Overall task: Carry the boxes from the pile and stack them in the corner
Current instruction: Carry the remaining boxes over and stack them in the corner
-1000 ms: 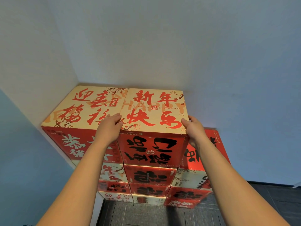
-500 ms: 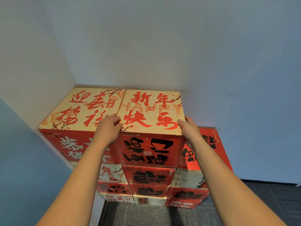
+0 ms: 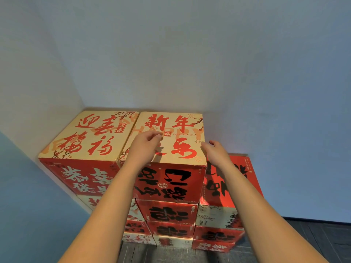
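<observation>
the middle top box [image 3: 171,141] sits on the centre column of the stack in the corner, its left side flush against the left top box [image 3: 91,135], which is tight to both walls [image 3: 171,54]. its lid is cream cardboard with big red brush characters, small firework sparks and a line reading "happy new year"; its front face is red with heavy black lettering that reads upside down. my left hand [image 3: 146,143] hovers over the lid, fingers loosely curled and holding nothing, casting a shadow on the cardboard. my right hand [image 3: 214,150] is just off the box's right top edge, fingers apart and empty; i cannot tell whether it touches the edge. the right column [image 3: 224,188] stands one box lower. more red and cream boxes fill the rows below, down to the dark floor [image 3: 313,238].
</observation>
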Motion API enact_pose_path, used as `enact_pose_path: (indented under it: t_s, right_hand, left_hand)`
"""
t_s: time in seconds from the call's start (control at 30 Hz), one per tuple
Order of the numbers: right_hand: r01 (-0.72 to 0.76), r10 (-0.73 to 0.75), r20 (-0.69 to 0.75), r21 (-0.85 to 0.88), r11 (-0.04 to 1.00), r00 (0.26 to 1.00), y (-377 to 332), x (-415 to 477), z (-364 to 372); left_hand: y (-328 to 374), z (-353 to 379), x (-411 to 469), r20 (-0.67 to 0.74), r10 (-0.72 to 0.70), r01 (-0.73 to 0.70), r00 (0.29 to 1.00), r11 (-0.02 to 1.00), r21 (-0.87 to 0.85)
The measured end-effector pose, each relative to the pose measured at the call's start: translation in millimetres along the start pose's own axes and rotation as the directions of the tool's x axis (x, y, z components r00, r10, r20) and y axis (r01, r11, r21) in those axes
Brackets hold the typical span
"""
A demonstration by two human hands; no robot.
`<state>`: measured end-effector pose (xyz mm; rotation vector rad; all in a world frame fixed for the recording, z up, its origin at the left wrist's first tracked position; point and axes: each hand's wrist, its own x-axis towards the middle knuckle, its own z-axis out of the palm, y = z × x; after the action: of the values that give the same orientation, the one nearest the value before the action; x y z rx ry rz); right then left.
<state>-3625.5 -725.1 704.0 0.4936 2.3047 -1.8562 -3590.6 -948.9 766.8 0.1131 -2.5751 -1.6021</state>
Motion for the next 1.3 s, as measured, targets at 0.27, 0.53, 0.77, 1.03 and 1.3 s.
enact_pose_path:
  t_s: [0.27,0.53,0.77,1.03,1.3]
  right_hand:
    - [0.105,-0.083,-0.251,0.075,0.992,0.964,-7,-36,-39]
    - [0.232,0.012,-0.547,0.375,0.897,0.837,22,-141,-78]
    - [0.265,0.169,-0.779,0.396,0.879,0.604,85,-285,-142]
    - [0.406,0.315,-0.910,0.404,0.820,0.270,167,-510,-194]
    - [0.481,0.410,-0.911,0.343,0.807,-0.037,278,-804,-211]
  left_hand:
    - [38,37,-1,0.229,0.020,0.045,0.973,0.961,-0.274]
    - [59,104,-40,0.584,0.170,0.096,0.794,0.913,-0.396]
    - [92,183,-159,0.823,0.192,0.248,0.535,0.895,-0.370]
    - [135,242,-379,0.952,0.258,0.196,0.165,0.937,-0.288]
    - [157,251,-694,0.953,0.252,0.109,-0.167,0.966,-0.236]
